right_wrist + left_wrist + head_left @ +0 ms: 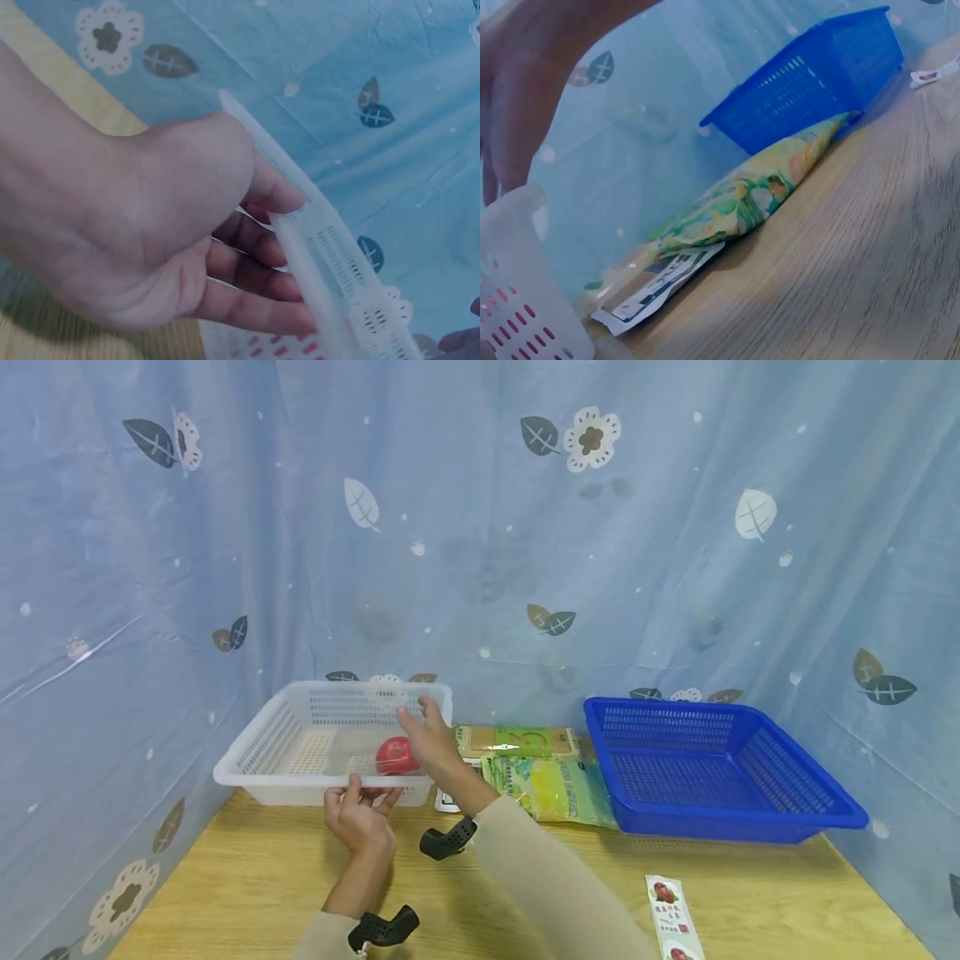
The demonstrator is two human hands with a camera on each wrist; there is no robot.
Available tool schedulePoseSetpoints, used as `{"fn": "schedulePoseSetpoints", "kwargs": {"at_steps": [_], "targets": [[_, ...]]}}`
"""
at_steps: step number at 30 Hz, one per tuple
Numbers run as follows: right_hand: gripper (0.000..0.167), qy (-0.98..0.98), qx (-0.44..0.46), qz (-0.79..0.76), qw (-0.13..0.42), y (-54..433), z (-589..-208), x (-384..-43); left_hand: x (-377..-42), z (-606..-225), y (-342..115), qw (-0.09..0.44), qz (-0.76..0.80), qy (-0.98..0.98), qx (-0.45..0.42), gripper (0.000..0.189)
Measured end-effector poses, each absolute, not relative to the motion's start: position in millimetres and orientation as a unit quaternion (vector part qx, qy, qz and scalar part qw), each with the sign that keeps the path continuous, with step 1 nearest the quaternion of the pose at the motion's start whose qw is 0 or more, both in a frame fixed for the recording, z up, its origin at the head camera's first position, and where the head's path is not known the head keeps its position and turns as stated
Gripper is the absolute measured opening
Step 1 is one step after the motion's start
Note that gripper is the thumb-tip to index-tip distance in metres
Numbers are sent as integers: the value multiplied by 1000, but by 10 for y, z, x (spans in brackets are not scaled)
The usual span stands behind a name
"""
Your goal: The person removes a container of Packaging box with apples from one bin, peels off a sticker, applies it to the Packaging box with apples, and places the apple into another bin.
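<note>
White basket (pixel 281 782) seems steadied, left hand (pixel 360 821) gripping its near side. Right hand (pixel 437 747), holding nothing, presumably must grasp next.

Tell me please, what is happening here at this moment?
A person's left hand holds the near rim of a white basket, with a red round item inside. The right hand is at the basket's right end, thumb and forefinger extended. Farther right lie a yellow-green packet and a blue basket.
</note>
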State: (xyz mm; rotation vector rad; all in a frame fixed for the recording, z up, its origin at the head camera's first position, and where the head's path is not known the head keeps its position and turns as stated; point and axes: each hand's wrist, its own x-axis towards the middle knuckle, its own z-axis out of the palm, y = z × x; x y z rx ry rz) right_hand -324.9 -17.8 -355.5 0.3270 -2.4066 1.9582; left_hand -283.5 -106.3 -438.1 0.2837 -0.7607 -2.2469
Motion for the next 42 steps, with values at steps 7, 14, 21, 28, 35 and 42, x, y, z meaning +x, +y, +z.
{"fn": "schedulePoseSetpoints", "kwargs": {"at_steps": [7,14,21,28,35,42], "targets": [[72,-800,65,596,23,-414,-3674,-3417,-2836,-4401,-1104,366,-881,-284,99,15],[70,-804,50,592,1,-505,-3684,-3543,-2838,-4408,-1124,363,-885,-278,90,16],[69,-835,55,548,3,-589,-3654,-3602,-2853,-4354,-1150,362,-885,-275,95,21],[62,-898,51,436,32,-571,-3688,-3609,-2855,-4334,-1135,336,-887,-288,130,21],[49,-920,27,389,45,-573,-3707,-3593,-2845,-4335,-1100,332,-882,-309,130,20],[37,-919,10,394,21,-585,-3757,-3584,-2829,-4361,-1091,337,-876,-318,136,23]]}}
